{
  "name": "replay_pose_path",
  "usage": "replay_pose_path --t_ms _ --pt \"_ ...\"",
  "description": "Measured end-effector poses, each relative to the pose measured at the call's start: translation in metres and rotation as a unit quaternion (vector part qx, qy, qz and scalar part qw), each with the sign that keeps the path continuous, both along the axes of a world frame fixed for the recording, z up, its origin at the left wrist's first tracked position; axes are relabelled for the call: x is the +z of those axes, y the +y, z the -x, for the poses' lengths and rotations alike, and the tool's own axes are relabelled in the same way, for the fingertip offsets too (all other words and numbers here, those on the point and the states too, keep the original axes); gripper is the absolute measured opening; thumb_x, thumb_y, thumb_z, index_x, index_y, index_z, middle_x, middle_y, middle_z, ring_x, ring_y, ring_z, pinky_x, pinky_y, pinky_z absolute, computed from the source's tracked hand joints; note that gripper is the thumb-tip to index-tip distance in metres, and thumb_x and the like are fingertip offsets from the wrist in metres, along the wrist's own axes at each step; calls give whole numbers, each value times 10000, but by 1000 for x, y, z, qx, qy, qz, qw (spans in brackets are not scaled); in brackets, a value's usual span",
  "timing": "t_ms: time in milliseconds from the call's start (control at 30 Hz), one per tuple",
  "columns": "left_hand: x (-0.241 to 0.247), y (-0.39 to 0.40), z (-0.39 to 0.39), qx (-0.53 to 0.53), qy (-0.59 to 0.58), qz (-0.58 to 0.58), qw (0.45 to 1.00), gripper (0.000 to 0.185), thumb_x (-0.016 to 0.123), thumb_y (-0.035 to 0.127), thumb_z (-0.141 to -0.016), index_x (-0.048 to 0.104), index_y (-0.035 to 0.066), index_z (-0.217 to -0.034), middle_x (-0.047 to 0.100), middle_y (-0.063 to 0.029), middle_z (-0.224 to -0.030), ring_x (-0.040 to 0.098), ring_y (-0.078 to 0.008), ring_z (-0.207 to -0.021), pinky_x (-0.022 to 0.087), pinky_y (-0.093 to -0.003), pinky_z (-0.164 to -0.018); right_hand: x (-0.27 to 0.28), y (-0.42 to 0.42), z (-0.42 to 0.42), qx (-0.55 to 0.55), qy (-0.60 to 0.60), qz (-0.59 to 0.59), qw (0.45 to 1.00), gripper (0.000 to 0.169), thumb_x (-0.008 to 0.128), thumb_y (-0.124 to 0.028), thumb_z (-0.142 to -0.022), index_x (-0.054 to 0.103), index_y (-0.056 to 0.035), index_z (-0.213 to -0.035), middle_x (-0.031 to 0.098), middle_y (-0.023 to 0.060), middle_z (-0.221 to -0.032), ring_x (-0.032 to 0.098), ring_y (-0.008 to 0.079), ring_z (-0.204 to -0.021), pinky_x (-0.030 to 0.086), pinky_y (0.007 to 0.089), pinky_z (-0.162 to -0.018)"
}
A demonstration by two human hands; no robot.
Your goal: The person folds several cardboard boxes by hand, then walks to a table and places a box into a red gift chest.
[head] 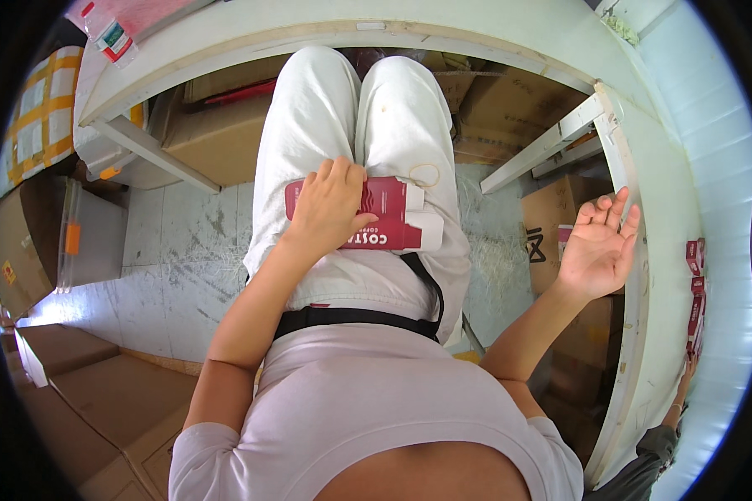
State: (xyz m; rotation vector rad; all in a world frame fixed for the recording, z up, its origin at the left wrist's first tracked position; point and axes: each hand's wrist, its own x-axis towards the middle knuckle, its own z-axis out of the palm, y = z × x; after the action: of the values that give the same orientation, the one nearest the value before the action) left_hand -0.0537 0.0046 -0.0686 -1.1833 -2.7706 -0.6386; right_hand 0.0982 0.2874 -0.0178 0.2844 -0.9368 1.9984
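Observation:
Across my lap lie red Costa Coffee cartons (388, 206), folded flat, with pale end flaps sticking out to the right. It is unclear whether this is one carton or a small stack. My left hand (332, 200) grips them from above, its fingers curled by the far edge and its thumb on the printed face. My right hand (601, 244) is raised off to the right near the table edge, palm up, fingers apart and holding nothing. A thin rubber band (425, 176) rests on my right thigh, just beyond the flaps.
A white table (507, 25) runs in front, and its side section (664, 206) bounds my right. Small red boxes (697, 307) stand there, with another person's hand (691, 363) at the near one. Cardboard boxes (514, 106) fill the space underneath. A plastic bottle (113, 41) stands far left.

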Motion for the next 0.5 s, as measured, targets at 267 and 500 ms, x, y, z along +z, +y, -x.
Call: replay_pose_path --t_ms 267,500 --pt "16 -8 -1 -68 -50 55 995 303 695 288 -662 561 54 -800 565 -119 -754 548 -276 -759 430 -368 -644 -4 -6 4 1 -8 -9 1000 374 459 -219 -841 433 -39 -1168 424 128 -1243 440 226 -951 366 352 -788" --pt "80 -25 2 -123 -242 -112 956 156 623 175 -767 640 39 -842 617 -111 -688 575 -194 -623 443 -305 -580 2 -54 14 -82 -52 -189 977 299 518 -210 -817 491 4 -1024 513 109 -977 482 203 -735 403 340 -656"
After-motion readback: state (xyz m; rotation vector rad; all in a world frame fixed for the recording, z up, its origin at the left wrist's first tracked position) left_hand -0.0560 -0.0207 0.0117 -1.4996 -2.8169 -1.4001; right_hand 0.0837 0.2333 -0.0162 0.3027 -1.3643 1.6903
